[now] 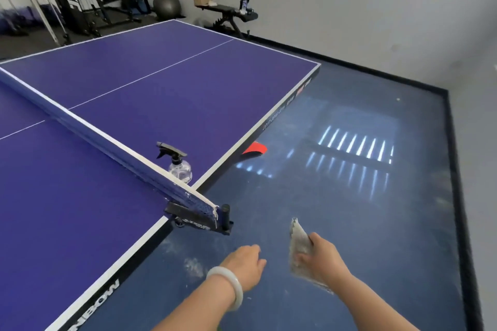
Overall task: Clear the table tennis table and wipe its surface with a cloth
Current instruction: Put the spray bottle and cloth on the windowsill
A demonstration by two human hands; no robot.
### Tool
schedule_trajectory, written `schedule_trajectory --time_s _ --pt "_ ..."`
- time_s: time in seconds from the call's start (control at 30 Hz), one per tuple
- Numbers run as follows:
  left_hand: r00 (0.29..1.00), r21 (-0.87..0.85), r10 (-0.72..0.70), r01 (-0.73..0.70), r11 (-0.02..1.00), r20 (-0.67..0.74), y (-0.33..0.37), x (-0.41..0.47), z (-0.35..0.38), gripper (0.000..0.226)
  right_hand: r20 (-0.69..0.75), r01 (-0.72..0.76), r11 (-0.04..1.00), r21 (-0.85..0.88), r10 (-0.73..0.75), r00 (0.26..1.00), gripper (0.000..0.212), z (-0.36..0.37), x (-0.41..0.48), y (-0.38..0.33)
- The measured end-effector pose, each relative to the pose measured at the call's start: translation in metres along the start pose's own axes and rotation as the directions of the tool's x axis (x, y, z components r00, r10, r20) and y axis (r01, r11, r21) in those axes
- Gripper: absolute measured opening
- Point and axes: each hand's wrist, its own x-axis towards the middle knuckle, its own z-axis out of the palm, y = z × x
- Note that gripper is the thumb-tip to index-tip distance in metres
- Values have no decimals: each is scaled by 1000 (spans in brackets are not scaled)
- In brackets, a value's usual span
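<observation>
My two hands are down low, closest to me, over the blue floor (349,223). My left hand (246,266), with a white bangle (228,282) on the wrist, has loose fingers and holds nothing. My right hand (322,260) grips the grey cloth (297,243).

The purple table (80,196) is to my left and in front, touching neither hand. My left hand is nearer to it. Its long edge runs away from me, up and to the right. The net (107,142) crosses it, and the net post (224,219) sticks out just ahead of my left hand.

A spray bottle (179,166) stands behind the net, near the edge. I think it must come off before I wipe there. Something red (255,148) peeks from under the table.
</observation>
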Motion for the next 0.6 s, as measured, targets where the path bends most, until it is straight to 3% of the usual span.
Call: schedule_trajectory --time_s 0.23,0.6 --pt "1000 -2 24 -24 1000 -12 59 90 -33 37 -22 10 999 -49 -11 1000 29 -73 81 27" --pt "994 -37 -44 40 999 -100 122 237 -100 34 -11 124 983 -133 -127 992 31 -173 230 -2"
